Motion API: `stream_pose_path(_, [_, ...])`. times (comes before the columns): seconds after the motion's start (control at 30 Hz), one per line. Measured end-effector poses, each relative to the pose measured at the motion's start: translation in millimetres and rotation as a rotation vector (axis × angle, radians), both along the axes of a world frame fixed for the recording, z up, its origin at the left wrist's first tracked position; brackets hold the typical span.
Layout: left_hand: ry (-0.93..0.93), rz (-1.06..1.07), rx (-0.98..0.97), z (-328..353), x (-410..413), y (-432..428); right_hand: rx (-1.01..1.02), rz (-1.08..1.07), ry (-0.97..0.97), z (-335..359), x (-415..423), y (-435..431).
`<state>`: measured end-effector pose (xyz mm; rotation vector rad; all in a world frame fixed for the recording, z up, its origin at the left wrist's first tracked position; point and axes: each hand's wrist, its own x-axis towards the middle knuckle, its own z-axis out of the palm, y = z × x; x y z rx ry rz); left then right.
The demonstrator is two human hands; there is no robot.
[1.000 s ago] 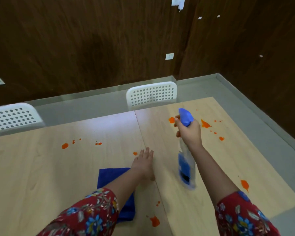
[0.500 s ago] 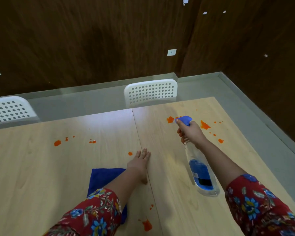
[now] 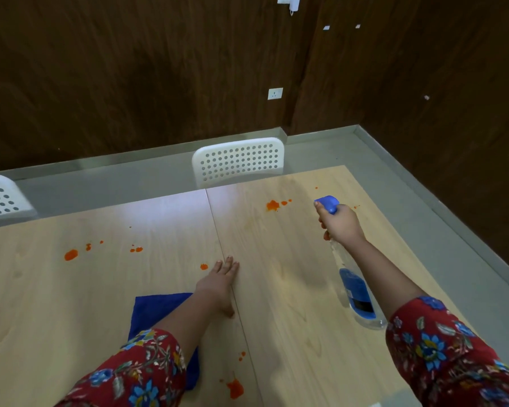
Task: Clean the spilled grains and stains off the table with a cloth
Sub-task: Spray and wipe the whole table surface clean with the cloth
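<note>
The table (image 3: 100, 304) was pale beige wood with a faint grain, and the stains (image 3: 71, 254) scattered over it were bright orange. My cloth (image 3: 156, 309) was a plain, deep royal blue. The spray bottle (image 3: 356, 289) I held was clear plastic with a blue trigger head, blue in its lower half, with a small black patch there. My sleeves (image 3: 441, 356) were dark red, printed with blue flowers, pale leaves and thin curling stems. The chair (image 3: 238, 160) beyond the table was white, its back dotted with rows of round holes. The wall (image 3: 130, 69) was dark brown woodgrain, the socket (image 3: 275, 93) on it white, and the floor (image 3: 394, 171) grey.
</note>
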<state>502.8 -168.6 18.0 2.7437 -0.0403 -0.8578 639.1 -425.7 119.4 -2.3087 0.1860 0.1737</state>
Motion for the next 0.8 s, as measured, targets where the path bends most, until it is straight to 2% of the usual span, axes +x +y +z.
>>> stream_pose_path(0.2, [0.013,-0.011,-0.009,-0.9,0.6,2.3,-0.024,-0.076,-0.015,8.9,-5.3,-33.1])
stream_pose_path(0.37, [0.010,-0.009,-0.022,0.0,1.1,1.5,-0.032,-0.239,-0.009,9.2,-22.0,-69.8])
stream_pose_path(0.53, [-0.091,0.026,-0.061,1.8,-11.6,-5.5,-0.074,-0.232,0.023,7.6,-53.2,-89.7])
stream_pose_path(0.67, [-0.110,0.074,-0.163,2.4,-39.8,-33.7,0.114,-0.168,0.051,5.8,-77.0,-87.6])
stream_pose_path(0.8, [-0.037,0.038,-0.096,3.7,-65.0,-61.9,0.277,-0.021,0.188,10.7,-113.2,-71.4])
